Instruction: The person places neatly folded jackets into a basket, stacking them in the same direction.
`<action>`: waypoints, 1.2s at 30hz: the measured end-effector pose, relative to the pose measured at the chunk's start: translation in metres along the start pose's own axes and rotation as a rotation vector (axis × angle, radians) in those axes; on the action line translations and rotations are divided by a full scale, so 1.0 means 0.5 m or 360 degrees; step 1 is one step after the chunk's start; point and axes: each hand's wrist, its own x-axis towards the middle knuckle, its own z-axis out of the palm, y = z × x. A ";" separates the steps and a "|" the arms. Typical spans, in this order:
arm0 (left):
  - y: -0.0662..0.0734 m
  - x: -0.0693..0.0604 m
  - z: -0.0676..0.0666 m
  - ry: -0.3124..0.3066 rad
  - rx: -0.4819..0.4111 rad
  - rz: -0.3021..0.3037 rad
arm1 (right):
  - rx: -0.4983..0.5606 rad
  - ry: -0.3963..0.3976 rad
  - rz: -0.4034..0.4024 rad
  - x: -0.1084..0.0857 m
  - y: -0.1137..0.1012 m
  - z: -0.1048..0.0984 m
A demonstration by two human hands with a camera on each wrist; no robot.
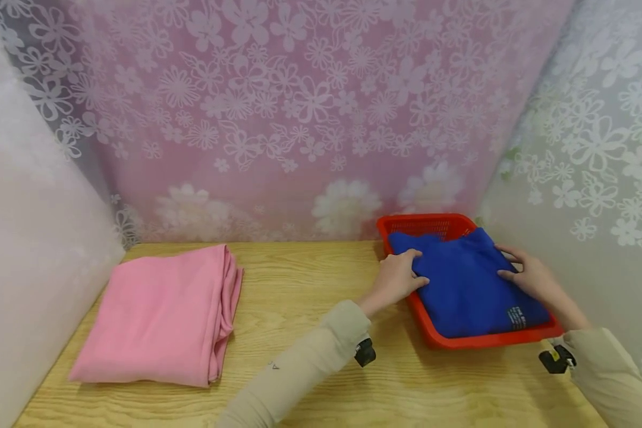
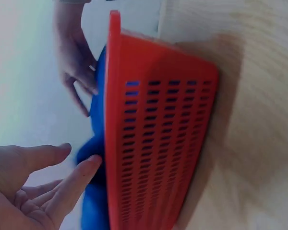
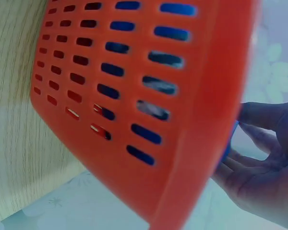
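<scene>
A folded blue garment (image 1: 462, 285) with small pale lettering near its front right corner lies in a red plastic basket (image 1: 433, 339). My left hand (image 1: 398, 276) is at the garment's left edge, thumb and fingers spread apart. In the left wrist view, the index finger of that left hand (image 2: 43, 191) touches the blue cloth just above the rim, while the thumb stands clear of it. Along the right edge, my right hand (image 1: 532, 279) rests on the garment with loosely bent fingers. The right wrist view shows this right hand (image 3: 264, 163) beside the rim, partly hidden by it.
A folded pink cloth (image 1: 155, 321) lies at the left of the wooden table (image 1: 299, 297). Behind the table hangs a pink flowered curtain (image 1: 299, 119). A pale flowered sheet (image 1: 594, 178) stands close to the basket's right side.
</scene>
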 end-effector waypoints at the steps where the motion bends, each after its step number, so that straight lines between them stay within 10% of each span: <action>1: -0.001 -0.001 -0.006 0.0024 0.0019 0.0021 | -0.0023 0.0019 -0.0032 0.001 -0.003 0.003; 9: -0.003 -0.006 0.004 -0.0034 0.0459 0.0254 | -0.0486 0.0090 -0.0250 -0.006 -0.037 0.033; 15: -0.006 -0.001 0.036 -0.0253 0.0758 0.0126 | -0.0513 -0.0268 -0.0213 -0.023 -0.050 0.051; 22: -0.013 0.003 0.060 -0.0302 0.0994 0.0148 | -0.0465 -0.0232 -0.0263 -0.041 -0.041 0.077; 29: -0.021 -0.020 0.059 -0.0152 0.0920 0.0297 | -0.0558 -0.0096 -0.0214 -0.067 -0.100 0.076; 36: -0.021 -0.074 0.019 0.0234 0.0871 0.0600 | -0.0355 0.0330 -0.0200 -0.113 -0.229 0.089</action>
